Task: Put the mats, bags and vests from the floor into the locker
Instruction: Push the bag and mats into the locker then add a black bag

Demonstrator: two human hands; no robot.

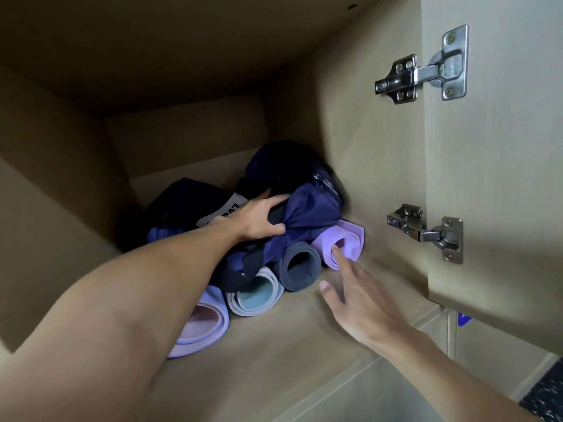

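Observation:
Inside the wooden locker (274, 336) several rolled mats lie side by side: a lilac one (347, 242) against the right wall, a dark grey one (300, 268), a pale teal one (259, 295) and a pink-lilac one (202, 322). On top of them sits a navy bag (310, 205) with dark vests (182, 202) behind it, one showing a white label. My left hand (259, 217) grips the bag's bunched fabric. My right hand (356, 293) is open, its forefinger touching the end of the lilac mat.
The locker door (493, 166) stands open on the right, held by two metal hinges (423, 77). The locker's left wall and back panel close in the space. A strip of dark speckled floor (545, 394) shows at the bottom right.

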